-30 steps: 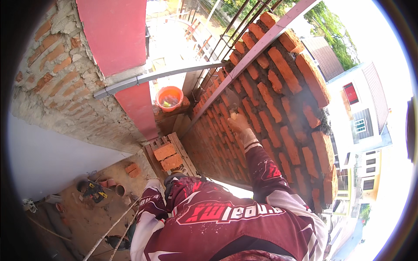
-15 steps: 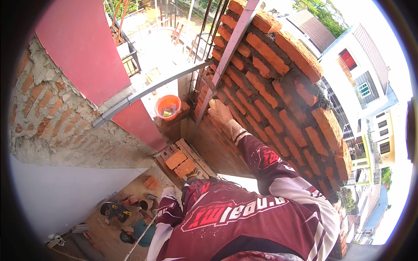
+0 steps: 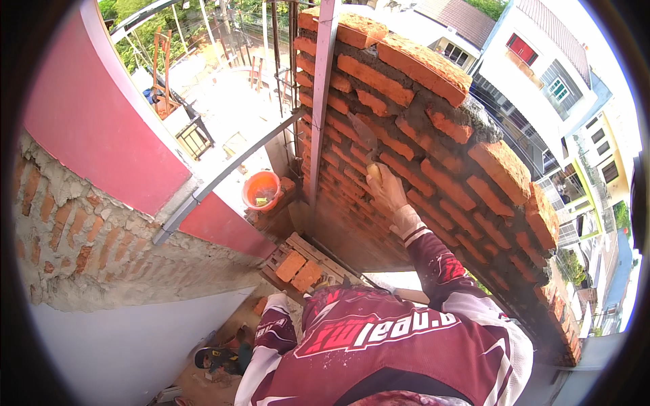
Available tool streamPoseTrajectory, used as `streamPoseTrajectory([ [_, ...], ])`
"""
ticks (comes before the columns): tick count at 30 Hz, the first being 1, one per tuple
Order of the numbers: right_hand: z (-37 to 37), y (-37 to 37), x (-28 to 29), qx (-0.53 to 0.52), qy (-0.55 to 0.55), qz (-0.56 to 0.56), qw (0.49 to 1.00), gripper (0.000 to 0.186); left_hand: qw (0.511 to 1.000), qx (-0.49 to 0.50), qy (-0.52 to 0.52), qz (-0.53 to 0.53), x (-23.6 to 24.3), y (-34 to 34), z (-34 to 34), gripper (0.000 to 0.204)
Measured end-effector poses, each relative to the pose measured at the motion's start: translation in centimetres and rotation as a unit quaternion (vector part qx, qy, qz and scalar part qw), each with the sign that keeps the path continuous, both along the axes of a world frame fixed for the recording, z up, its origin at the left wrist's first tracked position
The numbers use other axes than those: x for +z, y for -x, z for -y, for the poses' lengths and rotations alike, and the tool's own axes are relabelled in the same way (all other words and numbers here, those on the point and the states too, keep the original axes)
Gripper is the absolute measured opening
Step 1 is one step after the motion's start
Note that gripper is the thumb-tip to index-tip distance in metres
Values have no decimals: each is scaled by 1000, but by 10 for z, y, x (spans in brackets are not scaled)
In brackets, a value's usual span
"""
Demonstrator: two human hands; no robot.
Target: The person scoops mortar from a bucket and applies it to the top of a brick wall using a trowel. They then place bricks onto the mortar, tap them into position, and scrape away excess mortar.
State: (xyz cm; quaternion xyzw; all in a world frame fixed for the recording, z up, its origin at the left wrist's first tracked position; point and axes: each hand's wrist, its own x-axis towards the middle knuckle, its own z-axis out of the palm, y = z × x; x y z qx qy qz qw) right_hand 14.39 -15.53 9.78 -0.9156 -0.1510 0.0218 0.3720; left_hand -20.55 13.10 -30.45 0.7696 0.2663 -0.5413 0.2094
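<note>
My right hand (image 3: 388,191) is wrapped round the pale handle of a pointed trowel (image 3: 363,132). The trowel's grey blade points up and away, against or just in front of the mortar joints of a red brick wall (image 3: 433,172). To the left of the blade a straight metal bar (image 3: 321,88) runs along the wall's end. My left arm (image 3: 275,331) hangs low beside my body, ending in a whitish cuff or glove. The fingers of that hand cannot be made out.
An orange bucket (image 3: 262,180) with something in it stands near the wall's foot. Loose bricks (image 3: 290,266) lie on wooden planks (image 3: 323,252). A grey metal bar (image 3: 220,172) crosses to the pink wall (image 3: 108,128). Far below, a person (image 3: 220,358) is on the ground floor.
My right hand has moved off the metal bar, rightward and nearer along the wall. The trowel now shows plainly in it. The whole view has shifted and turned slightly.
</note>
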Motion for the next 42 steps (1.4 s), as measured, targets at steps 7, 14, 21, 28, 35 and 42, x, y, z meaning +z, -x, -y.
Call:
streamPoseTrajectory([
  [7, 24, -18, 0, -19, 70, 12, 997, 53, 914, 399, 14, 71, -36, -31, -2, 37],
  [14, 50, 18, -42, -35, 105, -6, 994, 53, 975, 190, 60, 94, 0, -14, 30, 44],
  [21, 84, 23, -56, -27, 242, -37, 969, 50, 969, -234, 33, 76, -19, 19, 7, 48],
  [28, 105, 38, -89, -60, 170, -97, 979, 53, 995, -72, 19, 70, -17, -19, 4, 47],
  [35, 165, 82, -202, -42, 351, -144, 924, 53, 969, -196, 10, 152, 14, -64, 3, 31],
  [42, 215, 228, -271, -258, 215, -457, 824, 62, 985, -141, 60, 79, 1, -52, 9, 56],
])
